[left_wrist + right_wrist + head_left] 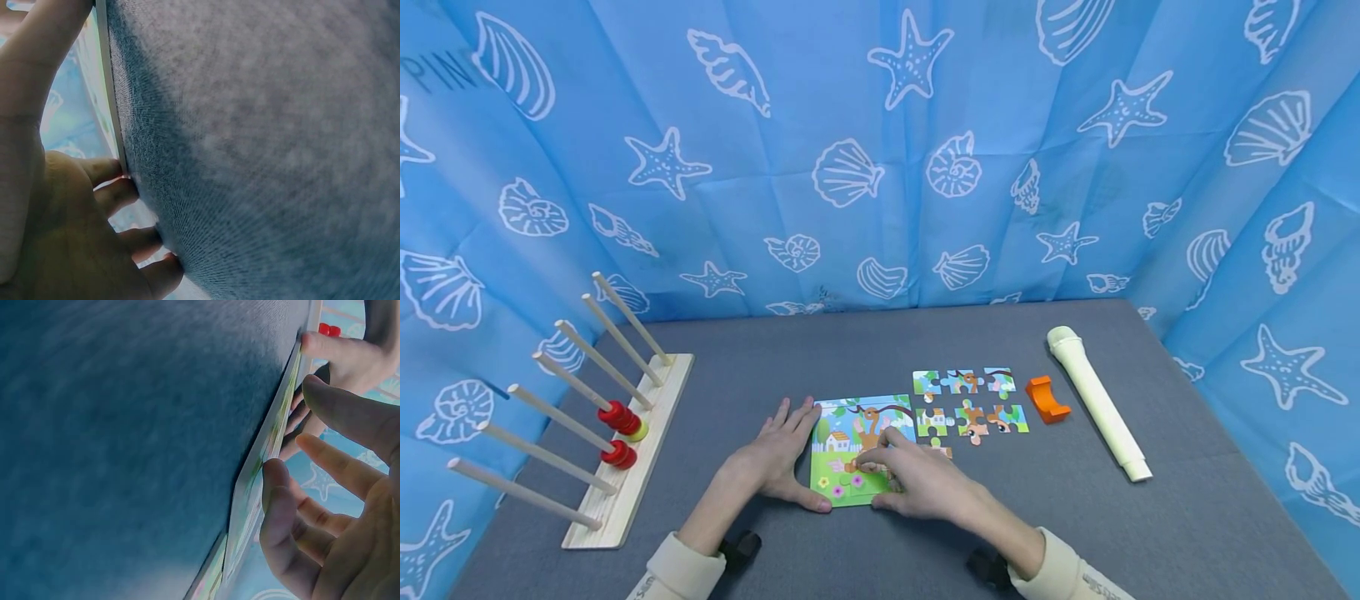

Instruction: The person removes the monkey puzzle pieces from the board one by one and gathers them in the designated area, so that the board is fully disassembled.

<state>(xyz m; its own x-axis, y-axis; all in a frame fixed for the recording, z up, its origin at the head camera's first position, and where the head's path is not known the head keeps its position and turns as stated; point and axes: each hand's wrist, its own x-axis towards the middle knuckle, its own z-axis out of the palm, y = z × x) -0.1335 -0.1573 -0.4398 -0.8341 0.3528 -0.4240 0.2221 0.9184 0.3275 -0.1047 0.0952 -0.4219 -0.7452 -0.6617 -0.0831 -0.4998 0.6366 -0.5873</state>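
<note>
A square picture puzzle [829, 485] with a deer, a house and flowers lies flat on the grey table. Along its left edge rests my left hand [778, 460], fingers spread and thumb at the near left corner. The left wrist view shows that hand's fingertips [164, 269] down on the cloth beside the puzzle's edge. My right hand [925, 479] is over the puzzle's right half, its fingers loosely bent and spread, touching the picture. In the right wrist view no loose piece shows between its fingers [340, 465]. That hand hides the puzzle's lower right part.
Joined puzzle pieces lie in two rows, a far row [964, 381] and a nearer row [977, 419], right of the puzzle. Beyond them are an orange arched block [1042, 398] and a cream microphone-shaped stick [1097, 400]. A wooden peg stand [658, 425] with red rings [618, 454] stands left.
</note>
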